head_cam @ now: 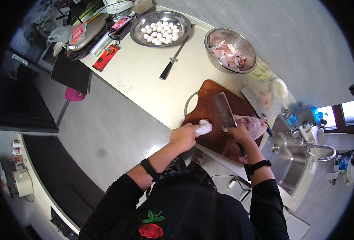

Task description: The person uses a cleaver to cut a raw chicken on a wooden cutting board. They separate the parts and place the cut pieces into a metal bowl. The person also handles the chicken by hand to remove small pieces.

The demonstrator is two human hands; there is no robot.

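Note:
My right hand (240,133) grips a cleaver (225,109), its broad blade lying over the brown wooden cutting board (208,96) and pointing away from me. Just right of the blade is a large piece of raw meat (250,124), probably poultry. At the board's left edge my left hand (184,136) holds a small white piece (204,127); whether it is meat or folded cloth I cannot tell. Scraps of meat (242,159) lie at the board's near corner. A metal handle (189,103) curves from the board's left side.
Beyond the board stand a steel bowl of raw meat pieces (207,45) and a steel basin of white eggs (132,33). A honing steel (166,70) lies between. Another black-handled knife (268,129) rests beside the sink (288,162). A red packet (105,58) lies far left.

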